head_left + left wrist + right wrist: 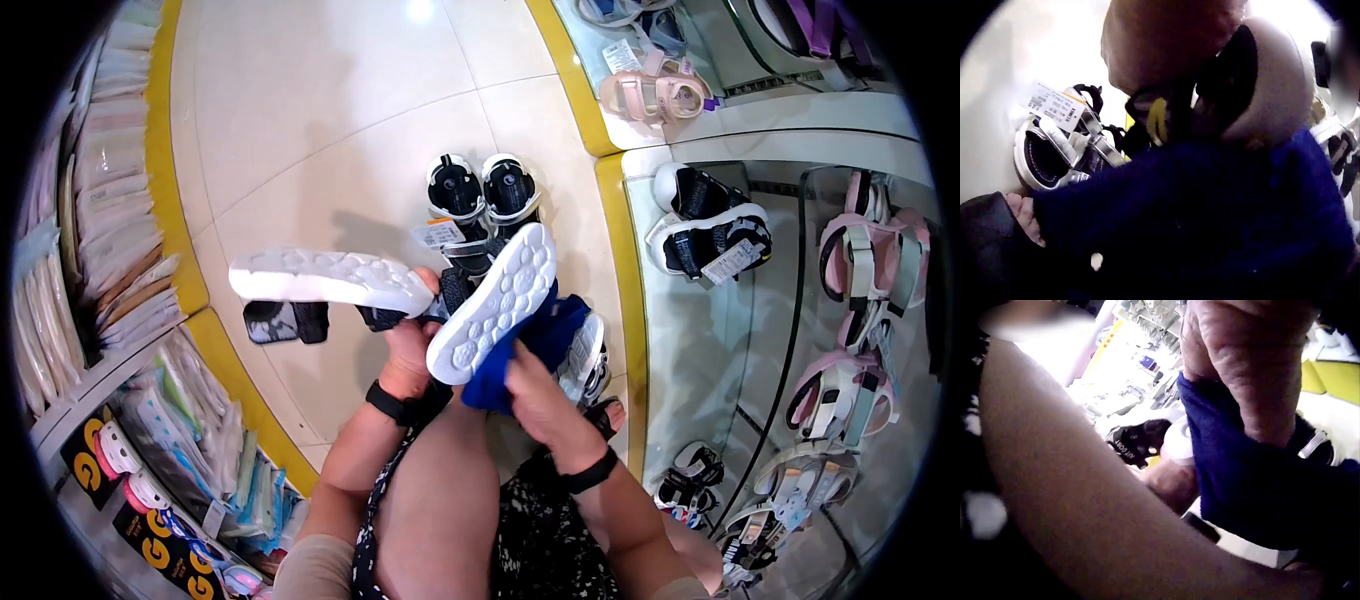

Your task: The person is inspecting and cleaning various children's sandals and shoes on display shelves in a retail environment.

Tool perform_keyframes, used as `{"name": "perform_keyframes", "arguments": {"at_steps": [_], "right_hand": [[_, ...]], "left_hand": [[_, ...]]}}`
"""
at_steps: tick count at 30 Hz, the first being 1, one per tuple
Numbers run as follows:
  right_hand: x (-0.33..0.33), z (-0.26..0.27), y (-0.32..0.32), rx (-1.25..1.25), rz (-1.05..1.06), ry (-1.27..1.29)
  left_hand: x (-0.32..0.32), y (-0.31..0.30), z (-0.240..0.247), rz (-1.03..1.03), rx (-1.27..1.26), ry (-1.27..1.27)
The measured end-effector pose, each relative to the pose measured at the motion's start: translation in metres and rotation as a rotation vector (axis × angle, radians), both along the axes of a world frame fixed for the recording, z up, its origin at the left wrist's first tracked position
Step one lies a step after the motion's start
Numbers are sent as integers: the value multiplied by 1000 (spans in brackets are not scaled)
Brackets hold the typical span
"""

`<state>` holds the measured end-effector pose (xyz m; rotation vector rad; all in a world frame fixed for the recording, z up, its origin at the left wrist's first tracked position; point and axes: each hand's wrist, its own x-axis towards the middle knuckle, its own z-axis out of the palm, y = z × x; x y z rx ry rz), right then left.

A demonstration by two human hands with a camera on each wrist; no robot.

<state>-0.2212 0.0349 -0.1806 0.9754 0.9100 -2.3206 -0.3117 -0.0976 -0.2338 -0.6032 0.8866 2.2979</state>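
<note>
Two sandals with white, patterned soles are held up in the head view, one sole [330,280] lying nearly level and the other sole [495,300] tilted. My left hand [405,352] grips them by their dark uppers, between the two soles. A blue cloth [490,378] is bunched in my right hand [540,398], against the lower edge of the tilted sandal. In the right wrist view the cloth [1229,469] hangs from my right hand [1247,369], and black straps [1138,440] with pale lettering show beside my left hand [1175,484].
Black-and-white sandals [455,190] with a price tag [440,235] stand on the tiled floor ahead. A glass shelf at right bears another tagged pair [710,225] and hanging pink sandals [870,255]. Stacked plastic-wrapped packets [125,180] line the left side. My bare knee [440,500] is below the hands.
</note>
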Motion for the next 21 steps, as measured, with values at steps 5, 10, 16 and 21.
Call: {"name": "perform_keyframes", "arguments": {"at_steps": [5,10,16,21], "right_hand": [[-2,-10,-29,478,146,106],[3,-1,-28,787,279,318],[44,-14,12,434,598,167],[40,34,61,-130,-408,-65]], "left_hand": [[4,8,3,31,-126,82],[-1,5,-5,149,49,-108],[-32,5,5,125,106,-299],[5,-22,-20,-251,200,-149]]}}
